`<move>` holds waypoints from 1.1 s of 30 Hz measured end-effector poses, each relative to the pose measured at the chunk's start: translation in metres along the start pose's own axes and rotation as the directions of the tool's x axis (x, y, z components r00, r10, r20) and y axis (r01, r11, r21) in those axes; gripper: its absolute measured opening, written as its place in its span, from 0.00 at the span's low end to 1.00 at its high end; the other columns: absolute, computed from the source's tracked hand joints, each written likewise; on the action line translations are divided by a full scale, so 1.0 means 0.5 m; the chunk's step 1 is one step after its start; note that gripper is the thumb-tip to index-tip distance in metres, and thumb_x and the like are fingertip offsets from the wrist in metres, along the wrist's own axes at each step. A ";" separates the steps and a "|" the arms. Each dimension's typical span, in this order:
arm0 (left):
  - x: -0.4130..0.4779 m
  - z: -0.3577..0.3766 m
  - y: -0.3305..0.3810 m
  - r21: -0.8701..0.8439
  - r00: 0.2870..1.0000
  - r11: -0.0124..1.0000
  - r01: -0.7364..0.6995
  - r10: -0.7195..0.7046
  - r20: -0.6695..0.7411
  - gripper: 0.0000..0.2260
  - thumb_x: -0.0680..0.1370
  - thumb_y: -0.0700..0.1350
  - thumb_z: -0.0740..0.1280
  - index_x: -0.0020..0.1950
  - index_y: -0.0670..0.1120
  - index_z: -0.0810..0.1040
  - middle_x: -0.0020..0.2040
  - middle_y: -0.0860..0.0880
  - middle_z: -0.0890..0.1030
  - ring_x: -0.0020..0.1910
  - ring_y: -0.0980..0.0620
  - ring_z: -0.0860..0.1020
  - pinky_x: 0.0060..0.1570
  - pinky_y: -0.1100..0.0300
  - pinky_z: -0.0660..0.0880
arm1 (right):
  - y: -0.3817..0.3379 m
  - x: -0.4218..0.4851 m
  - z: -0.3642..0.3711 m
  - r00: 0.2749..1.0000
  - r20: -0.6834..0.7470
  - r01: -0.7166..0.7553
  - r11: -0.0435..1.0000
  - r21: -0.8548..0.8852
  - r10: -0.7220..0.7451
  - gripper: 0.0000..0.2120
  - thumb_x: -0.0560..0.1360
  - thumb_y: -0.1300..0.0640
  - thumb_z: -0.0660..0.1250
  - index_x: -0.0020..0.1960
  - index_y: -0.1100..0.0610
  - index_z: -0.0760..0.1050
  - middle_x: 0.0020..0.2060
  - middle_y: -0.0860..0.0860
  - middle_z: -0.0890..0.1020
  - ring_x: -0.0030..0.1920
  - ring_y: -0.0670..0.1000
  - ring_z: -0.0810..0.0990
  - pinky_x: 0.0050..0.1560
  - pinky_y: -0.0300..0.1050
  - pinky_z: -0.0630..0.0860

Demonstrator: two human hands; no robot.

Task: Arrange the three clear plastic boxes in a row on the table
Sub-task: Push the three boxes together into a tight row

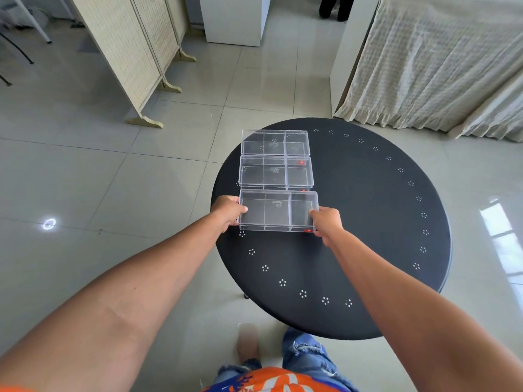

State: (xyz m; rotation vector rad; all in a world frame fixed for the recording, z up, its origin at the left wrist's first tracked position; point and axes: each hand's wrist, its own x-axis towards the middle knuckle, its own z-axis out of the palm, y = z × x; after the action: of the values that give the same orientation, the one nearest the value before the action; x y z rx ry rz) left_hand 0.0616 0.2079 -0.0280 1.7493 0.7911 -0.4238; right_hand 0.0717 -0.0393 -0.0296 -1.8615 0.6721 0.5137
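Fingers of the left hand (226, 211) are wrapping the left short end of the nearest clear box (278, 211), thumb hooking over the top edge, the rest curling under or behind, so how far they reach cannot be told. Fingers of the right hand (326, 222) are pinching the right short end near its front corner, closed narrow on the wall. Both hands are gripping the same box, one at each end.

That near box is sitting at, or just above, the round black table (368, 222) on its left part; whether it is fully resting cannot be told. It has three compartments and a small red sticker at the front right corner, and it looks empty.

Just beyond it the middle clear box (276, 173) is lying flat on the table, its near edge just beside the held box's far edge, possibly touching. Past that the far clear box (275, 142) is lying close against the middle one, near the table's far left rim. All three are lining up one behind another, running away from the person.

Judged step: setting the third box into line. To do it well, both ends should come down level together, long edge parallel to the middle box, left ends flush, the gap matching the one between the two far boxes. The held box looks shifted slightly right of the others, so a small nudge left likely helps before letting go. The task looks nearly finished.
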 end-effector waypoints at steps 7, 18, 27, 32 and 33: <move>0.008 -0.002 0.004 0.042 0.999 0.999 -0.007 0.009 -0.051 0.21 0.76 0.36 0.69 0.69 0.43 0.76 0.64 0.42 0.81 0.59 0.42 0.81 0.50 0.51 0.82 | -0.006 0.017 0.004 1.000 0.011 0.023 1.000 -0.018 -0.022 0.14 0.74 0.61 0.57 0.49 0.62 0.81 0.36 0.54 0.68 0.34 0.54 0.60 0.30 0.43 0.56; 0.003 0.000 0.009 0.054 0.999 0.999 0.004 -0.001 -0.053 0.22 0.78 0.39 0.68 0.71 0.45 0.73 0.64 0.42 0.79 0.59 0.41 0.80 0.49 0.50 0.80 | -0.003 0.029 0.009 0.999 0.006 0.035 0.999 0.002 -0.035 0.13 0.75 0.59 0.59 0.48 0.60 0.81 0.36 0.53 0.73 0.36 0.53 0.65 0.34 0.42 0.61; 0.003 0.005 0.009 0.066 0.997 0.998 0.010 -0.004 -0.081 0.22 0.78 0.37 0.67 0.73 0.46 0.72 0.64 0.42 0.80 0.58 0.40 0.81 0.51 0.49 0.82 | -0.002 0.034 0.015 0.999 -0.004 0.041 0.999 0.026 -0.041 0.13 0.76 0.59 0.59 0.47 0.58 0.82 0.38 0.52 0.77 0.37 0.52 0.69 0.35 0.42 0.64; 0.001 0.005 0.011 0.070 0.997 0.998 0.005 0.000 -0.071 0.23 0.79 0.37 0.66 0.74 0.46 0.71 0.65 0.42 0.79 0.58 0.40 0.81 0.51 0.48 0.81 | -0.001 0.035 0.013 0.999 -0.013 0.051 0.999 0.000 -0.051 0.13 0.77 0.59 0.58 0.51 0.61 0.81 0.37 0.53 0.75 0.33 0.52 0.65 0.31 0.41 0.60; 0.001 0.004 0.012 0.067 0.997 0.998 0.006 -0.001 -0.072 0.23 0.79 0.37 0.66 0.74 0.47 0.71 0.65 0.42 0.79 0.58 0.40 0.81 0.51 0.48 0.81 | -0.002 0.034 0.013 0.999 -0.014 0.051 0.999 -0.005 -0.051 0.13 0.77 0.59 0.58 0.50 0.61 0.81 0.37 0.53 0.74 0.33 0.52 0.64 0.31 0.41 0.60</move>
State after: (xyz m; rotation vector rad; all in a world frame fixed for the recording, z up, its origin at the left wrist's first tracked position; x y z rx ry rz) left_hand 0.0661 0.2049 -0.0248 1.8352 0.8395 -0.3952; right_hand 0.0849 -0.0367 -0.0420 -1.8830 0.6314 0.4702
